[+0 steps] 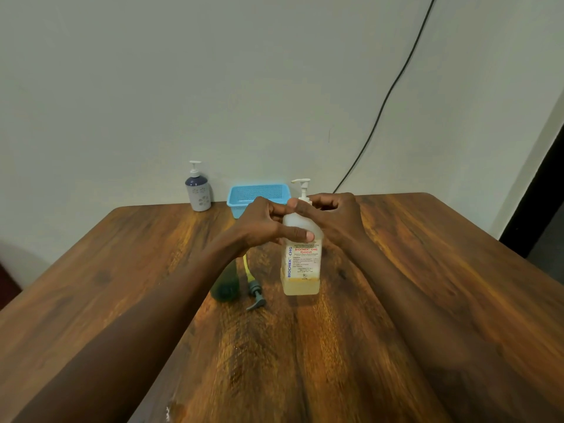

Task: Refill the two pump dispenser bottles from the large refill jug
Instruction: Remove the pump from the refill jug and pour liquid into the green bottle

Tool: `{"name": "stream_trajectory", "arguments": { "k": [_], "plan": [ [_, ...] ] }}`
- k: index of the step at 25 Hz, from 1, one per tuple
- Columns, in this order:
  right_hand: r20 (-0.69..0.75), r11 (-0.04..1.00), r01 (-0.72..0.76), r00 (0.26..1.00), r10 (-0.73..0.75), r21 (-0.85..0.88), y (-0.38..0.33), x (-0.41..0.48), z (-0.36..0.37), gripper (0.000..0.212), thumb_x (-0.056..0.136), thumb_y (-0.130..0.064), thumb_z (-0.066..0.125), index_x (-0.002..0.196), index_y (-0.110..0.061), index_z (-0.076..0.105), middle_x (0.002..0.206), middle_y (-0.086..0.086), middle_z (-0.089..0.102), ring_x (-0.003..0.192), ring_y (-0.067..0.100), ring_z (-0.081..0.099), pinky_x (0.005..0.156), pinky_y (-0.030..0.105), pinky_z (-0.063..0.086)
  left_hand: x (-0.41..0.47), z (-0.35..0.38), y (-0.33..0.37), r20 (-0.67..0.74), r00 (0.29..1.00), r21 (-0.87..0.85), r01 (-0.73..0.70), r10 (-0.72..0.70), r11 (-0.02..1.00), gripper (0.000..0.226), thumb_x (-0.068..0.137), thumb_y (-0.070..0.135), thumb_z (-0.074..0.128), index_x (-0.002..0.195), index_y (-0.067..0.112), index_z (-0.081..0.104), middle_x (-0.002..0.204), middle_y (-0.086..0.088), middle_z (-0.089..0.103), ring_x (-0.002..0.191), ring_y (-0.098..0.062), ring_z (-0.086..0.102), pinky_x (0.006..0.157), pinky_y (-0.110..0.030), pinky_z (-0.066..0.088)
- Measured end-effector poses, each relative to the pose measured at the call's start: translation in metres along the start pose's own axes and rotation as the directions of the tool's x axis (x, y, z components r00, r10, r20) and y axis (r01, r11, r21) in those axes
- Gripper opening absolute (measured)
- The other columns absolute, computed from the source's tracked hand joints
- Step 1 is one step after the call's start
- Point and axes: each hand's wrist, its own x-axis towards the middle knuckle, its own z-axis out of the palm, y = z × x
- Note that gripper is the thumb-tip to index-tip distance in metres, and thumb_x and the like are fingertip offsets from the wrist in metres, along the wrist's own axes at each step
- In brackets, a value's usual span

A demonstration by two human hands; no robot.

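A tall translucent handrub bottle (302,270) with a white pump (302,186) stands upright mid-table, a little yellowish liquid at its bottom. My left hand (265,224) grips the bottle's shoulder, thumb across its front. My right hand (332,218) holds the neck at the pump collar, fingers curled. A dark green bottle (227,285) lies partly hidden under my left forearm. Beside it lies a loose grey pump head (255,296) with a yellow tube. A blue-and-white pump dispenser (197,190) stands at the far left edge by the wall.
A blue plastic basket (259,192) sits at the table's far edge behind my hands. The wooden table (427,285) meets a pale wall. A black cable (390,96) runs down the wall to the right. A dark doorway lies at far right.
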Motion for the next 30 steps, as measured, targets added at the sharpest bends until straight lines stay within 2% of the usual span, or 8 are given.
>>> {"name": "stream_trajectory", "arguments": {
  "k": [5,10,14,16,19,23,27,30],
  "plan": [
    [0.112,0.992,0.116,0.988,-0.111,-0.04,0.008,0.003,0.002,0.023,0.093,-0.034,0.076,0.095,-0.012,0.082,0.088,-0.006,0.079,0.076,0.006,0.075,0.061,0.019,0.056,-0.006,-0.003,-0.005,0.064,0.998,-0.018,-0.017,0.018,1.0,0.033,0.08,0.019,0.086,0.109,0.009,0.078,0.098,-0.001,0.081,0.092,-0.018,0.078,0.076,-0.03,0.062],
    [0.344,0.985,-0.051,0.939,-0.009,0.166,0.004,0.002,-0.007,0.019,0.102,-0.03,0.063,0.104,-0.019,0.079,0.116,-0.009,0.076,0.11,0.009,0.072,0.086,0.029,0.061,-0.009,-0.004,-0.009,0.056,0.998,-0.027,-0.007,0.008,1.0,0.035,0.078,0.022,0.088,0.109,0.011,0.078,0.101,-0.002,0.081,0.094,-0.021,0.078,0.086,-0.043,0.063],
    [0.081,0.975,0.146,0.988,-0.134,-0.168,-0.003,-0.005,0.003,0.032,0.082,-0.055,0.079,0.077,-0.024,0.073,0.068,-0.012,0.069,0.059,-0.003,0.062,0.052,0.016,0.046,-0.008,0.0,-0.009,-0.041,0.998,0.068,-0.036,0.039,0.997,0.04,0.067,0.026,0.096,0.1,0.015,0.077,0.096,0.004,0.081,0.09,-0.013,0.078,0.088,-0.042,0.063],
    [-0.017,0.968,0.139,0.989,-0.146,-0.208,-0.001,-0.005,0.004,0.041,0.071,-0.057,0.086,0.071,-0.018,0.072,0.062,-0.009,0.067,0.052,0.0,0.057,0.048,0.02,0.046,-0.006,0.001,-0.008,-0.065,0.997,0.111,-0.042,0.049,0.993,0.038,0.065,0.028,0.096,0.097,0.017,0.078,0.093,0.007,0.081,0.088,-0.01,0.077,0.086,-0.041,0.063],
    [0.077,0.984,0.135,0.989,-0.127,-0.113,0.004,-0.003,0.0,0.023,0.085,-0.04,0.082,0.097,-0.02,0.08,0.086,-0.009,0.077,0.074,0.002,0.071,0.061,0.022,0.058,-0.004,0.0,-0.009,-0.064,0.998,0.121,-0.017,0.025,0.992,0.043,0.065,0.03,0.096,0.102,0.016,0.08,0.095,0.007,0.081,0.089,-0.01,0.078,0.086,-0.04,0.063],
    [0.266,0.998,-0.028,0.964,0.015,0.048,0.004,-0.003,0.0,0.044,0.098,-0.029,0.069,0.14,-0.015,0.062,0.126,-0.008,0.071,0.106,0.005,0.071,0.087,0.025,0.062,-0.001,-0.001,-0.012,-0.07,0.998,0.111,0.003,0.005,0.994,0.043,0.064,0.031,0.097,0.101,0.019,0.079,0.095,0.008,0.081,0.089,-0.009,0.078,0.086,-0.039,0.064],
    [-0.098,0.967,0.074,0.99,-0.1,-0.243,0.003,-0.008,0.006,0.049,0.073,-0.061,0.083,0.097,-0.019,0.074,0.084,-0.017,0.073,0.068,-0.003,0.065,0.058,0.01,0.052,0.002,0.003,-0.012,-0.1,0.995,0.145,-0.005,0.02,0.989,0.043,0.062,0.033,0.098,0.098,0.022,0.077,0.095,0.009,0.081,0.087,-0.008,0.077,0.082,-0.035,0.064],
    [-0.12,0.96,0.098,0.984,-0.133,-0.264,0.008,-0.003,0.006,0.036,0.078,-0.052,0.084,0.086,-0.018,0.075,0.076,-0.01,0.073,0.066,0.006,0.068,0.056,0.011,0.05,0.004,0.003,-0.014,-0.097,0.995,0.167,0.0,0.016,0.986,0.05,0.062,0.036,0.097,0.105,0.019,0.079,0.097,0.01,0.08,0.088,-0.007,0.077,0.083,-0.035,0.064]
  ]
}}
